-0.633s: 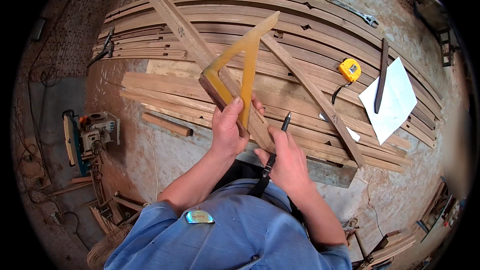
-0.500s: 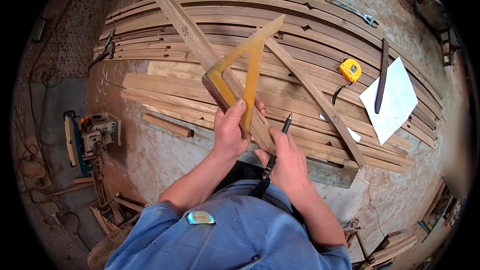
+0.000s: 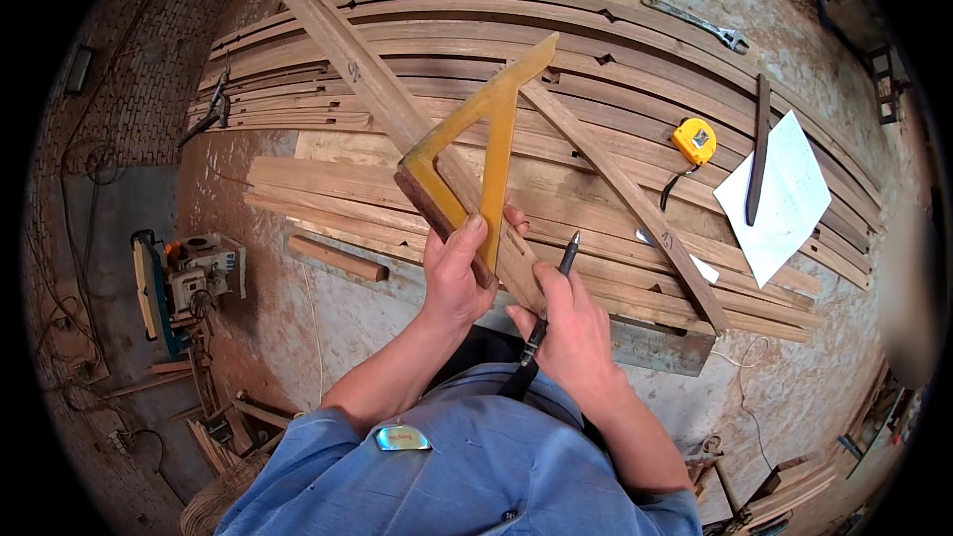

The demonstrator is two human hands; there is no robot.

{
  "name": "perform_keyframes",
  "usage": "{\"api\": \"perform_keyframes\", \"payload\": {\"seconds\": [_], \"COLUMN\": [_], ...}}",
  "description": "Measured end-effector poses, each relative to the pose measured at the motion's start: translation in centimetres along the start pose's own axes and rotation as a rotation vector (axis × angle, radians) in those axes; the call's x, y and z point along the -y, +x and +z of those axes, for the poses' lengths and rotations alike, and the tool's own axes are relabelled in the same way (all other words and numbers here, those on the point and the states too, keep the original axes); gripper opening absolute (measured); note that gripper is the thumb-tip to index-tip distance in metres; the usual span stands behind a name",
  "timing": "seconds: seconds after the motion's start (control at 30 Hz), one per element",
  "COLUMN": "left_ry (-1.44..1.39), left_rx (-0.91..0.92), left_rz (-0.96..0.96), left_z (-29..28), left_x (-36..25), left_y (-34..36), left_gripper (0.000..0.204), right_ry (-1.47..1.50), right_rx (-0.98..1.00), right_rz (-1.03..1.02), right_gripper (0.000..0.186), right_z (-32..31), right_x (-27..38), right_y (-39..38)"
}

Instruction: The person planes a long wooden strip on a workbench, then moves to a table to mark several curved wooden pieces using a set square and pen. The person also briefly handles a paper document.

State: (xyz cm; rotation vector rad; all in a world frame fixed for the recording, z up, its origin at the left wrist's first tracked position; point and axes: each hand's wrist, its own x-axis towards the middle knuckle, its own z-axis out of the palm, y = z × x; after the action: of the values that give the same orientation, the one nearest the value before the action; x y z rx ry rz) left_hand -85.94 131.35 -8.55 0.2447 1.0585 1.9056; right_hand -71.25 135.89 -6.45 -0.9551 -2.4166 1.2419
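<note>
My left hand (image 3: 455, 273) is closed around a yellow triangular try square (image 3: 504, 154) with a dark wooden stock, its thumb on the square's near end. The same grip clamps the square against a long wooden bar (image 3: 369, 79), which slants up to the far left. At the bar's near end, my right hand (image 3: 574, 328) is closed, fingers touching the wood. A black pen (image 3: 568, 256) sits in that hand too, its tip pointing away from me and clear of the bar. Some fingers of both hands are hidden.
Long notched wood strips (image 3: 437, 0) cover the bench, with another bar (image 3: 625, 194) lying across them. To the right are a yellow tape measure (image 3: 694, 141), a white paper sheet (image 3: 794, 208) under a dark strip (image 3: 759, 154), and a wrench (image 3: 695, 22). A power tool (image 3: 194, 278) stands at left.
The far end of the bar has swung slightly left and toward me, and the square has tilted a little with it. Both hands keep their grips.
</note>
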Motion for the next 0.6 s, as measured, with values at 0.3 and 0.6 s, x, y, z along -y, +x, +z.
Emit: {"api": "perform_keyframes", "payload": {"seconds": [0.3, 0.6], "left_ry": [0.019, -0.094], "left_rx": [0.025, 0.068], "left_rz": [0.031, 0.005], "left_z": [0.04, -0.36], "left_x": [-0.52, -0.78], "left_y": [-0.25, -0.46], "left_gripper": [0.042, 0.039], "right_ry": [-0.036, -0.054], "right_rx": [-0.042, -0.061], "right_rz": [-0.043, -0.073], "right_gripper": [0.052, 0.052], "right_z": [0.13, 0.17], "right_x": [0.37, 0.7], "right_y": [-0.13, -0.14]}}
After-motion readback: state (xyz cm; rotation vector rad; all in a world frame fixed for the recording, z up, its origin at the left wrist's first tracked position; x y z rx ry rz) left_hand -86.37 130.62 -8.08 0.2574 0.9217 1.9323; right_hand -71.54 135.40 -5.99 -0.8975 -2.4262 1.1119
